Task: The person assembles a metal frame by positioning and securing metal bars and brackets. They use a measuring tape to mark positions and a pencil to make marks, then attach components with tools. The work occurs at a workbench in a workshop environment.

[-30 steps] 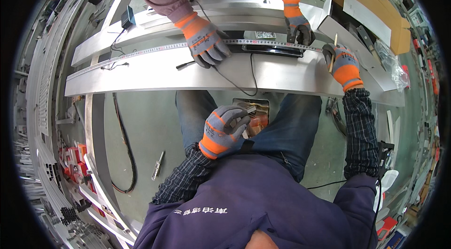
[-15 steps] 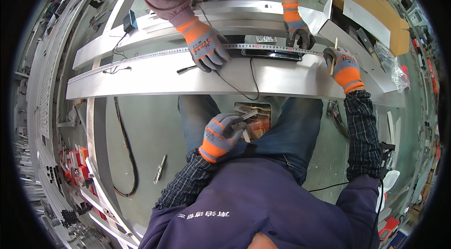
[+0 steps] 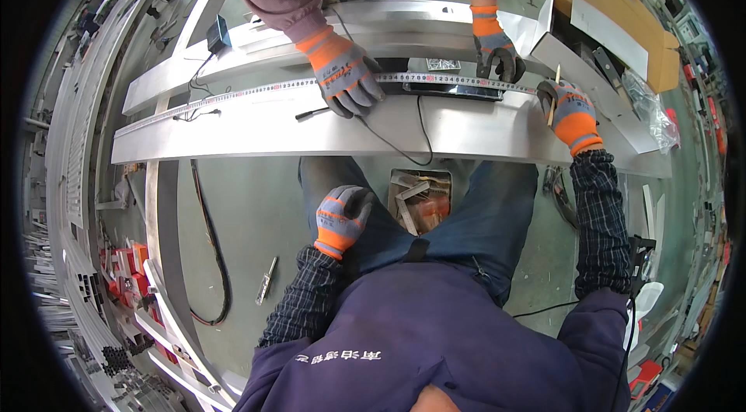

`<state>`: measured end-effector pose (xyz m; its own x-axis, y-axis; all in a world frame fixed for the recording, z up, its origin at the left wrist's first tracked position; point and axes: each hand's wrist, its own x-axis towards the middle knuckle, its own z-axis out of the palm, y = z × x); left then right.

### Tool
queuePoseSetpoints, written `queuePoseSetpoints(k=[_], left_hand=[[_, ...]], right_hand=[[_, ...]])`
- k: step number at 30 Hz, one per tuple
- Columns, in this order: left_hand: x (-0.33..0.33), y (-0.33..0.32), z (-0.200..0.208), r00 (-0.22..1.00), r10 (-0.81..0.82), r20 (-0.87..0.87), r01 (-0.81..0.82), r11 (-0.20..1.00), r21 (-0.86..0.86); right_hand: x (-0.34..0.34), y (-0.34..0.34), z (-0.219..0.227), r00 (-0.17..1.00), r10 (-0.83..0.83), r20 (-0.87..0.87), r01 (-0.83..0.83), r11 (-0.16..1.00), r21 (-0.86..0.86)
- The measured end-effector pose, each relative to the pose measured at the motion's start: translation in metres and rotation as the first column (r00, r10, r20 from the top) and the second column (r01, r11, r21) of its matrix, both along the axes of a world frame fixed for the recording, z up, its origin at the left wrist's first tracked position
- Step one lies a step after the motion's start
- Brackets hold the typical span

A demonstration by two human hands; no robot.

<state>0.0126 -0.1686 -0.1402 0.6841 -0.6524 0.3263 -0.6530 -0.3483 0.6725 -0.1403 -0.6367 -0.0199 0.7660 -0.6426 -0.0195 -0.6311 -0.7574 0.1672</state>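
Observation:
A tape measure (image 3: 264,88) lies stretched along a silver metal beam (image 3: 272,132) in front of me. My right hand (image 3: 571,109), in a grey and orange glove, grips a pencil (image 3: 554,97) at the tape's right end. My left hand (image 3: 342,218), gloved alike, is over my left thigh with its fingers curled; nothing shows in them. Between my knees an L-shaped metal piece (image 3: 412,193) lies in an open box (image 3: 444,176). Across the beam, a co-worker's gloved hand (image 3: 346,78) presses on the tape. Their other hand (image 3: 497,54) is above a dark flat device (image 3: 458,92).
A second metal beam (image 3: 373,23) runs behind the first. Thin black cable (image 3: 423,132) loops over the near beam's edge. At right stands an opened cardboard box (image 3: 622,0) near a clear plastic bag (image 3: 653,109). A metal tool (image 3: 266,280) lies on the floor.
My left hand has drawn left and away from the box between my knees. The L-shaped piece, beside its fingers before, now lies in the box. My right hand has barely moved.

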Motion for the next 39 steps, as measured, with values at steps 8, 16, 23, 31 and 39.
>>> queuePoseSetpoints(k=[8,16,23,31,39], left_hand=[[0.001,0.003,-0.003,1.0,0.001,0.013,-0.002,1.0,0.007],[0.002,0.003,-0.005,1.0,-0.006,0.002,0.006,0.999,0.036],[0.002,0.003,-0.005,1.0,-0.006,-0.002,0.007,0.999,0.043],[0.003,0.005,-0.007,1.0,0.0,-0.017,0.001,0.999,0.052],[0.002,0.001,0.002,1.0,0.006,0.011,-0.006,1.0,0.024]], right_hand=[[0.006,0.003,0.004,1.0,-0.025,0.01,0.025,0.999,0.024],[-0.001,-0.006,-0.008,0.999,0.038,0.039,-0.037,0.999,-0.015],[-0.002,-0.008,-0.01,0.995,0.058,0.08,-0.055,0.998,-0.038],[0.007,0.002,0.001,0.999,-0.021,0.042,0.02,0.999,0.029],[0.001,-0.002,0.0,0.997,0.003,0.074,-0.003,1.0,0.002]])
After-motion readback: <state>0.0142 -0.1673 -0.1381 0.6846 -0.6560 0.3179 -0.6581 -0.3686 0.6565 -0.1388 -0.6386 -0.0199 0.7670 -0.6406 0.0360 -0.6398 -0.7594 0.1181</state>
